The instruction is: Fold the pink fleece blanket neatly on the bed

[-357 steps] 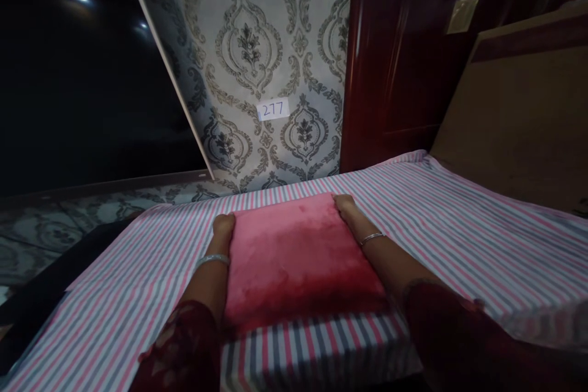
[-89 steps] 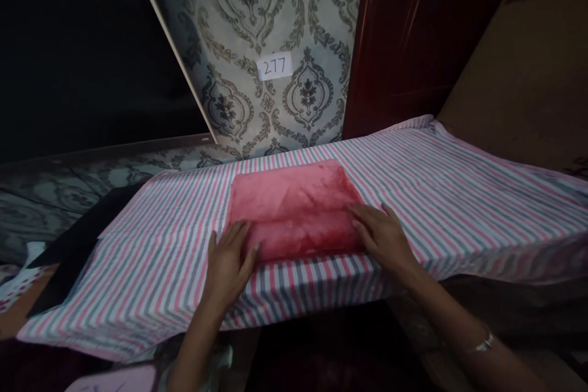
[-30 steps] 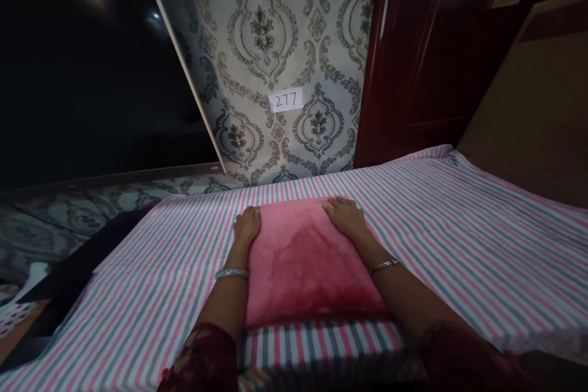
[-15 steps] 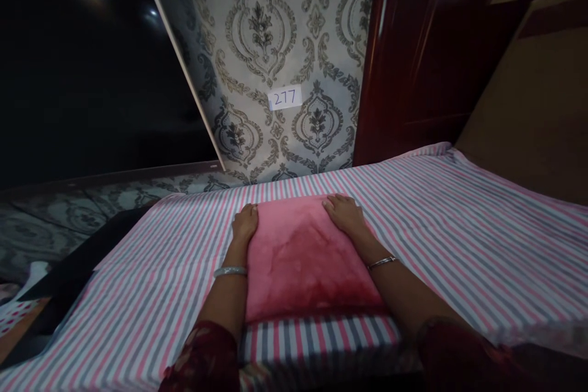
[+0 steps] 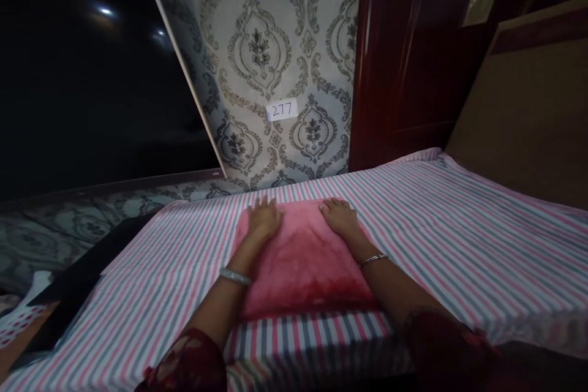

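A folded pink plush cloth (image 5: 305, 263) lies flat near the front edge of the striped cover (image 5: 413, 226), its nap darker red toward the near side. My left hand (image 5: 265, 218) rests on the cloth's far left part, fingers spread and pointing away from me. At the far right corner, my right hand (image 5: 340, 215) lies palm down with its fingers stretched over the cloth. Neither hand grips anything. A pale bangle circles my left wrist and a thin metal one my right.
A large dark screen (image 5: 92, 86) stands at the left, before a patterned wall (image 5: 261, 6). On the wall is a paper label (image 5: 282, 109) reading 277. To the right are a dark red wooden panel (image 5: 390, 73) and a big cardboard box (image 5: 528, 116).
My left hand has moved from the cloth's left edge inward onto its top, fingers now spread. The right hand stays at the far right corner. The view has shifted slightly.
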A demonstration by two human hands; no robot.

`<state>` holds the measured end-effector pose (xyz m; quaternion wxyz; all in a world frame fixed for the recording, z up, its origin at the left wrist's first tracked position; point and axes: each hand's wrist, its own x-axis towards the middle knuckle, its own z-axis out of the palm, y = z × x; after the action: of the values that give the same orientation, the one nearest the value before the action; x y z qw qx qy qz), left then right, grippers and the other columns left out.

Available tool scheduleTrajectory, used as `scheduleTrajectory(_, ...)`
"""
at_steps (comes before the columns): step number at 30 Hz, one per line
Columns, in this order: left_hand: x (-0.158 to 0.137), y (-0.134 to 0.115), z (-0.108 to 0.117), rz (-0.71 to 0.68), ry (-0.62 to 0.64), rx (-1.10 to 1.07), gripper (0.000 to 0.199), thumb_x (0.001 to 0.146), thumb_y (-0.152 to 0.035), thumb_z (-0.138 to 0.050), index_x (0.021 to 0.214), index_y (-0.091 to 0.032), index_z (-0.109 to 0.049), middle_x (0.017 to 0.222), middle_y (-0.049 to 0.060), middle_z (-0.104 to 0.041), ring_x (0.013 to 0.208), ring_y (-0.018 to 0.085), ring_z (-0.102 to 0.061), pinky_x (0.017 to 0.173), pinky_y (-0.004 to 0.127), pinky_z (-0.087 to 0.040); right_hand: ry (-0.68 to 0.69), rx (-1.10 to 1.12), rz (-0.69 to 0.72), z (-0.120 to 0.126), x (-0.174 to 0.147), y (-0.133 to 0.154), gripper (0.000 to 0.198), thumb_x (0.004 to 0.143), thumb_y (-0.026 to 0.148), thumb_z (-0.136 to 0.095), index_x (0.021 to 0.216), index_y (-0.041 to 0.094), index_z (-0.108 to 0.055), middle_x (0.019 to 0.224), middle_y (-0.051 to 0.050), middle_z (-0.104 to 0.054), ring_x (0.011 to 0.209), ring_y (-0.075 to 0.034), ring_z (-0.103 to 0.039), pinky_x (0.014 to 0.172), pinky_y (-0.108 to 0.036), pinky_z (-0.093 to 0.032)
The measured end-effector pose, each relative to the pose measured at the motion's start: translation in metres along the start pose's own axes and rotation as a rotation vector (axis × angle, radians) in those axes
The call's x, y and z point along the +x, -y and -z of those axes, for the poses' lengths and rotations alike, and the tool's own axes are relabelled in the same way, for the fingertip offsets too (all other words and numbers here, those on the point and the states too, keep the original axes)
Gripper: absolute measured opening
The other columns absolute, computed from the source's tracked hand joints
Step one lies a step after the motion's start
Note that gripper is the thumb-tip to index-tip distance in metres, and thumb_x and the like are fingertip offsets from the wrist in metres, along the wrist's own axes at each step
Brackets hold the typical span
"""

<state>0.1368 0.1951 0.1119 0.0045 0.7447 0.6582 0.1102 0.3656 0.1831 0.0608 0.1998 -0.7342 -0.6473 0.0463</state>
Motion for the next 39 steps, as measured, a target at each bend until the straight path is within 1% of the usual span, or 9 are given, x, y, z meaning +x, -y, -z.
scheduleTrajectory(2, -0.014, -0.017, -0.009, -0.169, 0.001, 0.039, 0.061, 0.097, -0.052, -0.039, 0.152, -0.026, -0.04, 0.164, 0.009, -0.03, 0.151, 0.034, -0.022, 0.121, 0.056, -0.016, 0.0, 0.001, -0.002, -0.001, 0.001, -0.001, 0.051, 0.101, 0.047, -0.03, 0.135, 0.023, -0.059, 0.143, -0.011, -0.054, 0.13, -0.031, -0.046, 0.102, -0.048, -0.041)
scheduleTrajectory(4, -0.027, -0.026, -0.022, -0.255, 0.013, 0.073, 0.067, 0.097, -0.058, -0.037, 0.154, -0.023, -0.038, 0.163, 0.012, -0.03, 0.151, 0.037, -0.022, 0.12, 0.06, -0.017, -0.001, 0.002, -0.002, -0.002, 0.002, -0.001, 0.051, 0.102, 0.047, -0.029, 0.136, 0.023, -0.058, 0.144, -0.011, -0.053, 0.131, -0.03, -0.045, 0.102, -0.048, -0.041)
scheduleTrajectory(10, -0.037, -0.019, -0.052, -0.231, 0.009, 0.103, 0.071, 0.097, -0.061, -0.031, 0.156, -0.021, -0.034, 0.164, 0.012, -0.028, 0.151, 0.038, -0.02, 0.12, 0.061, -0.016, -0.007, 0.006, 0.006, -0.006, 0.002, -0.004, 0.052, 0.102, 0.048, -0.03, 0.137, 0.023, -0.057, 0.147, -0.011, -0.051, 0.132, -0.031, -0.043, 0.104, -0.05, -0.04)
scheduleTrajectory(13, -0.035, -0.018, -0.053, -0.234, -0.005, 0.095, 0.072, 0.097, -0.061, -0.032, 0.156, -0.02, -0.035, 0.164, 0.012, -0.029, 0.151, 0.038, -0.02, 0.12, 0.06, -0.016, -0.012, 0.001, 0.004, -0.003, 0.001, -0.003, 0.05, 0.102, 0.047, -0.031, 0.137, 0.023, -0.058, 0.148, -0.011, -0.05, 0.134, -0.032, -0.043, 0.105, -0.052, -0.039)
scheduleTrajectory(16, -0.036, -0.02, -0.052, -0.234, -0.033, 0.094, 0.071, 0.097, -0.061, -0.032, 0.155, -0.019, -0.036, 0.163, 0.012, -0.031, 0.151, 0.037, -0.022, 0.12, 0.06, -0.017, -0.082, -0.043, 0.028, 0.005, -0.002, 0.005, 0.051, 0.102, 0.043, -0.032, 0.14, 0.019, -0.056, 0.154, -0.013, -0.045, 0.143, -0.034, -0.032, 0.111, -0.056, -0.03)
scheduleTrajectory(19, -0.037, -0.02, -0.052, -0.228, -0.035, 0.084, 0.071, 0.097, -0.06, -0.033, 0.155, -0.02, -0.036, 0.163, 0.011, -0.031, 0.151, 0.037, -0.022, 0.12, 0.059, -0.017, -0.124, -0.051, 0.217, 0.012, -0.01, 0.02, 0.05, 0.102, 0.034, -0.032, 0.146, 0.017, -0.05, 0.158, -0.013, -0.04, 0.149, -0.03, -0.024, 0.118, -0.052, -0.021)
scheduleTrajectory(23, -0.037, -0.02, -0.052, -0.221, -0.017, 0.077, 0.073, 0.096, -0.058, -0.037, 0.156, -0.017, -0.033, 0.163, 0.012, -0.029, 0.151, 0.036, -0.021, 0.121, 0.058, -0.017, 0.097, -0.023, 0.5, 0.005, -0.023, 0.033, 0.052, 0.101, 0.027, -0.033, 0.152, 0.022, -0.043, 0.16, -0.008, -0.037, 0.148, -0.023, -0.03, 0.119, -0.048, -0.023)
scheduleTrajectory(29, -0.037, -0.021, -0.052, -0.228, -0.022, 0.078, 0.069, 0.097, -0.056, -0.036, 0.155, -0.021, -0.035, 0.163, 0.011, -0.031, 0.151, 0.036, -0.022, 0.12, 0.06, -0.017, 0.114, -0.012, 0.513, -0.014, -0.025, 0.028, 0.052, 0.101, 0.029, -0.034, 0.153, 0.027, -0.04, 0.161, -0.006, -0.035, 0.149, -0.023, -0.029, 0.119, -0.053, -0.022)
scheduleTrajectory(39, -0.034, -0.023, -0.055, -0.245, -0.01, 0.114, 0.06, 0.097, -0.046, -0.037, 0.151, -0.02, -0.044, 0.158, 0.013, -0.041, 0.147, 0.036, -0.031, 0.117, 0.06, -0.022, 0.094, -0.073, 0.524, -0.018, -0.028, 0.029, 0.05, 0.102, 0.029, -0.034, 0.151, 0.025, -0.045, 0.158, -0.006, -0.04, 0.147, -0.025, -0.032, 0.119, -0.054, -0.022)
